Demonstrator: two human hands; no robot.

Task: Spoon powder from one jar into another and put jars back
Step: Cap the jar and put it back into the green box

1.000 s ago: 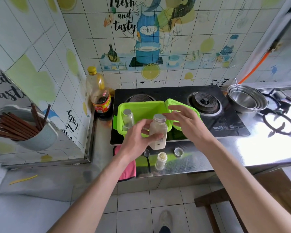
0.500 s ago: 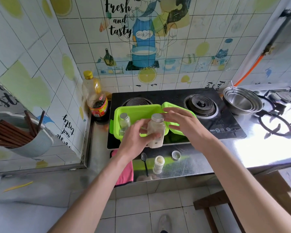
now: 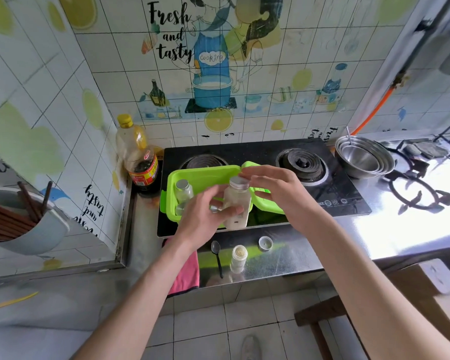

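My left hand (image 3: pixel 209 216) grips a tall glass jar of whitish powder (image 3: pixel 237 205) in front of the green plastic box (image 3: pixel 203 175). The fingertips of my right hand (image 3: pixel 278 190) touch its silver lid (image 3: pixel 239 182). A small open jar of powder (image 3: pixel 239 258) stands on the steel counter (image 3: pixel 309 245) below, with its loose cap (image 3: pixel 265 242) to the right and a black spoon (image 3: pixel 217 255) to the left. Another capped jar (image 3: pixel 183 190) stands inside the green box.
The green box and its lid (image 3: pixel 266 201) sit on a black two-burner stove (image 3: pixel 283 178). An oil bottle (image 3: pixel 138 157) stands at the back left, stacked steel bowls (image 3: pixel 364 158) at the right. A pink cloth (image 3: pixel 187 271) hangs over the counter edge. A chopstick holder (image 3: pixel 24 222) is mounted on the left wall.
My two hands keep the tall jar between them with the right fingers at its lid. The view has tilted so everything sits a little lower and closer.
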